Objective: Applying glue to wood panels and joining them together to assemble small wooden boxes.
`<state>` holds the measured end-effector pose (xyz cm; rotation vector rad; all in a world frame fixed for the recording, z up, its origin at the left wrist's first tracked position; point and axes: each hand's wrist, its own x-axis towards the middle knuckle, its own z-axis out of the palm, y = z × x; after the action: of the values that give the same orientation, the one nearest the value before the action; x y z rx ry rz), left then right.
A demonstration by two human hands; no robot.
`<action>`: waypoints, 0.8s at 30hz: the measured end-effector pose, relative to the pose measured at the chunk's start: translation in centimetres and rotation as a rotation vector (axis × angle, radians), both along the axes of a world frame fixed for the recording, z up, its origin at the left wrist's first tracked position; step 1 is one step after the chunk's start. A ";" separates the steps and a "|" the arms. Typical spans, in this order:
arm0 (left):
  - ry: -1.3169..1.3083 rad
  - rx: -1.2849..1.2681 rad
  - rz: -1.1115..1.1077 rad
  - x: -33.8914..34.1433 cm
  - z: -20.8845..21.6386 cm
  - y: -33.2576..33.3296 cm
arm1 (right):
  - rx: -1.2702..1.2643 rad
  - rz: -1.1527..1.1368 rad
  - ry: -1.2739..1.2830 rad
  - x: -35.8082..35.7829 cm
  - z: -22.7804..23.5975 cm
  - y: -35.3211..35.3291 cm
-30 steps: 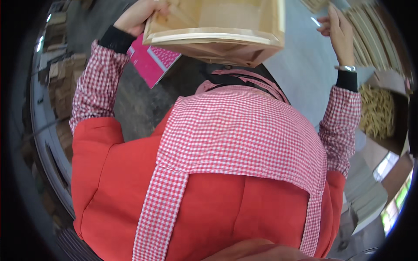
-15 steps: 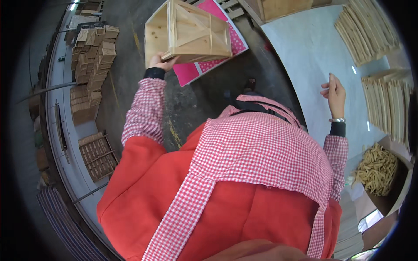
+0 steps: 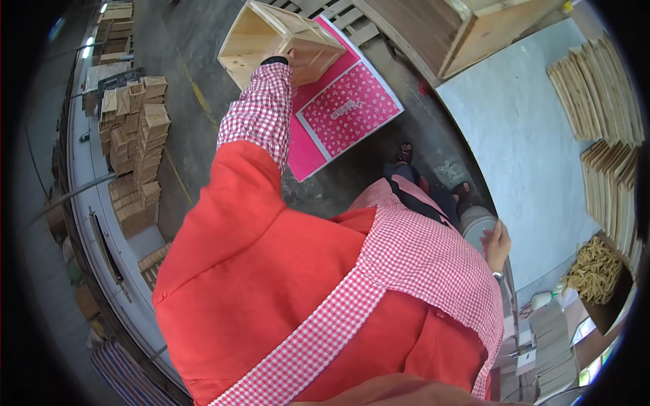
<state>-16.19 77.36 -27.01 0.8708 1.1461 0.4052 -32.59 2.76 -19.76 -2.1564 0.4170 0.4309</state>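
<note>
A pale wooden crate (image 3: pixel 311 51) with an open end hangs tilted at the top of the view, over a pink patterned panel (image 3: pixel 349 111) with a white border. My left hand (image 3: pixel 288 57) is closed on the crate's near rim, its fingers partly hidden. My right hand (image 3: pixel 498 245) hangs low at my right side, close to the edge of the light worktable (image 3: pixel 521 155). Its fingers are loosely bent and apart, with nothing in them. A round grey stool top (image 3: pixel 479 229) shows just beside that hand.
Stacks of thin wooden panels (image 3: pixel 596 91) stand along the table's far right. Wooden strips (image 3: pixel 592 271) fill a box at the lower right. A large wooden box (image 3: pixel 440 34) sits at the table's upper end. Piled crates (image 3: pixel 132 135) line the left; a slatted pallet (image 3: pixel 349 20) lies behind the panel.
My left arm has stretched further out, moving the crate away over the pink panel. My right hand has dropped from above the table to its edge. The view has turned, showing the large box.
</note>
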 end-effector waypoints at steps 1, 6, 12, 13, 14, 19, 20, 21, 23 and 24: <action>0.054 0.040 -0.050 1.6 -1.3 1.4 | -0.008 -0.014 0.014 -0.8 -0.3 0.3; 0.291 0.256 -0.280 8.4 -5.3 6.8 | -0.038 -0.124 0.108 -2.8 -2.6 1.5; 0.521 0.464 -0.515 10.3 -8.5 8.8 | -0.084 -0.139 0.123 -4.2 -1.4 3.0; 0.589 0.528 -0.582 9.9 -8.5 9.2 | -0.081 -0.136 0.132 -4.4 -1.7 2.9; 0.650 0.588 -0.657 10.0 -8.4 8.9 | -0.055 -0.159 0.147 -4.8 -2.2 2.7; 0.963 0.893 -1.027 7.4 -7.3 5.8 | -0.011 -0.194 0.255 -6.9 -5.5 0.9; 0.961 0.888 -1.035 6.5 -7.4 4.0 | -0.022 -0.195 0.285 -7.2 -5.7 0.6; 0.708 0.657 -0.669 5.2 -7.1 0.7 | -0.027 -0.203 0.288 -7.4 -5.9 0.5; 0.194 0.182 0.057 2.2 -5.7 -6.2 | -0.022 -0.247 0.311 -7.7 -6.2 0.2; -0.073 -0.052 0.423 1.0 -5.0 -7.5 | -0.010 -0.254 0.323 -7.6 -6.5 -0.2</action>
<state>-15.23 69.89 -31.97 0.5595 1.2666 0.7440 -40.15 2.53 -26.24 -2.0118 0.8642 0.6340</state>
